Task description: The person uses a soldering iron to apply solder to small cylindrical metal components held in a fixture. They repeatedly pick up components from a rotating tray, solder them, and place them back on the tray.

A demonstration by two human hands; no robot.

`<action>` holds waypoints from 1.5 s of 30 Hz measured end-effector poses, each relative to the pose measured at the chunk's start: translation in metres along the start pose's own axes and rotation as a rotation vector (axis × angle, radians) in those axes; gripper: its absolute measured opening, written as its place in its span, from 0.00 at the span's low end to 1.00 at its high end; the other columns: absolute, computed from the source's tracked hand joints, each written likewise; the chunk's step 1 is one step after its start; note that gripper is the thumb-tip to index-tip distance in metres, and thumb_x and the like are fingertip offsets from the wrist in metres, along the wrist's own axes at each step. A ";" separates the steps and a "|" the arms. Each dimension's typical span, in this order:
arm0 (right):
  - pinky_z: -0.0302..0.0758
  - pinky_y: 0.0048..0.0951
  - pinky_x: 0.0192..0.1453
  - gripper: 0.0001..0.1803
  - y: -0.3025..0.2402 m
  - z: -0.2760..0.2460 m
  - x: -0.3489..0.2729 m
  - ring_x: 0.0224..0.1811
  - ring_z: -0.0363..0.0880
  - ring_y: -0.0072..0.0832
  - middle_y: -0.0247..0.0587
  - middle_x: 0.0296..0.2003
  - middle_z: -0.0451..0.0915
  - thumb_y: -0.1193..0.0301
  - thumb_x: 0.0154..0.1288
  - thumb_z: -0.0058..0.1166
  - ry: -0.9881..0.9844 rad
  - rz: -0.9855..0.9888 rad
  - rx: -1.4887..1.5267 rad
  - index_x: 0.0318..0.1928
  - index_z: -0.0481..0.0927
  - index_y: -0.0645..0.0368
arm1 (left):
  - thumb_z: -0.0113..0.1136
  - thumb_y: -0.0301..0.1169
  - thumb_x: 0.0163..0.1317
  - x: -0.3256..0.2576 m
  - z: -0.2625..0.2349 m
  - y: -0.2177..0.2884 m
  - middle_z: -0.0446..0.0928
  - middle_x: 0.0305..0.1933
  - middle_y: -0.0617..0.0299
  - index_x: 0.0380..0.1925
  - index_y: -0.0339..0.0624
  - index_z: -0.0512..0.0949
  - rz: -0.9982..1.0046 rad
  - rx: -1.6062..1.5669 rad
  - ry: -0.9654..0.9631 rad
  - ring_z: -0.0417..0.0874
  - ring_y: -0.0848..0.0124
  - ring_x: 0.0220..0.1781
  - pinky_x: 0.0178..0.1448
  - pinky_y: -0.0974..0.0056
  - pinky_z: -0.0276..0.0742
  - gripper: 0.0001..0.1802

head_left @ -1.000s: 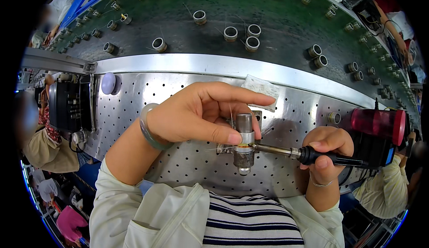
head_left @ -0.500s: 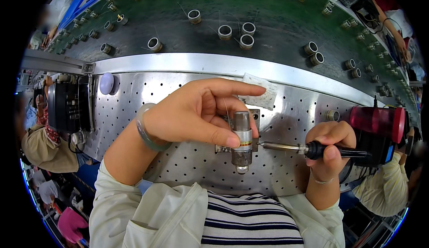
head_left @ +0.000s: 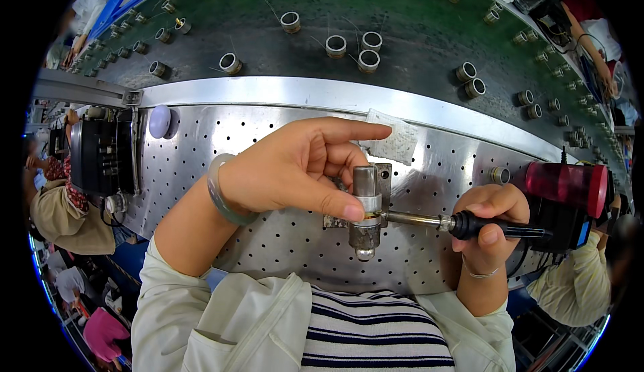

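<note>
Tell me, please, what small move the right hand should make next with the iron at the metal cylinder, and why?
Probably keep the soldering iron steady at the joint a little longer. Its tip meets the metal cylinder at the pale ring, the left hand pinches the cylinder from the side, and the right hand grips the black handle. Nothing shows the joint finished, so lifting off seems premature.

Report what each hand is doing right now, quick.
Left hand: closed on the metal cylinder, thumb and fingers pinching it.
Right hand: closed on the soldering iron, tip at the cylinder.
</note>
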State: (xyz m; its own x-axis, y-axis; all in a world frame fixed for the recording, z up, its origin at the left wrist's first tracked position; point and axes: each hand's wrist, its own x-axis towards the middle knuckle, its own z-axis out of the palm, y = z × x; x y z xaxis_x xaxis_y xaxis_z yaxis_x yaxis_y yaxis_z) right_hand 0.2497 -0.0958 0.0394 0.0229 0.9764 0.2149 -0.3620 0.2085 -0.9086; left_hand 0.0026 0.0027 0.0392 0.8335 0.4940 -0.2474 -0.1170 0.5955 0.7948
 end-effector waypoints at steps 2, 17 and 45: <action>0.72 0.20 0.20 0.14 0.001 -0.001 0.001 0.16 0.75 0.24 0.44 0.22 0.76 0.72 0.52 0.65 0.001 0.002 -0.022 0.32 0.73 0.67 | 0.68 0.15 0.42 -0.001 0.001 0.000 0.77 0.40 0.50 0.64 0.30 0.55 -0.004 -0.006 0.008 0.81 0.71 0.40 0.42 0.75 0.80 0.47; 0.61 0.14 0.14 0.17 0.008 -0.002 0.007 0.10 0.66 0.16 0.36 0.16 0.70 0.62 0.60 0.57 0.010 -0.097 -0.102 0.30 0.69 0.63 | 0.67 0.21 0.47 0.002 -0.001 -0.005 0.78 0.40 0.45 0.64 0.31 0.56 0.023 -0.031 -0.024 0.81 0.72 0.39 0.40 0.76 0.77 0.43; 0.71 0.21 0.20 0.11 0.013 -0.012 0.003 0.16 0.75 0.26 0.45 0.21 0.76 0.78 0.51 0.62 -0.119 -0.082 -0.004 0.32 0.74 0.69 | 0.66 0.20 0.47 0.003 -0.002 -0.007 0.79 0.40 0.45 0.63 0.30 0.57 0.013 -0.026 -0.017 0.82 0.75 0.35 0.41 0.77 0.76 0.42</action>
State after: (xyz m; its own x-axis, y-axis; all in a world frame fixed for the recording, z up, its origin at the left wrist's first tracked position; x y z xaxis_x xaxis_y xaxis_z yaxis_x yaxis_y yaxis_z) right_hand 0.2566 -0.0898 0.0240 -0.0584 0.9423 0.3295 -0.3600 0.2880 -0.8874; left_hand 0.0050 0.0015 0.0320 0.8408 0.4911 -0.2277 -0.1414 0.6054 0.7833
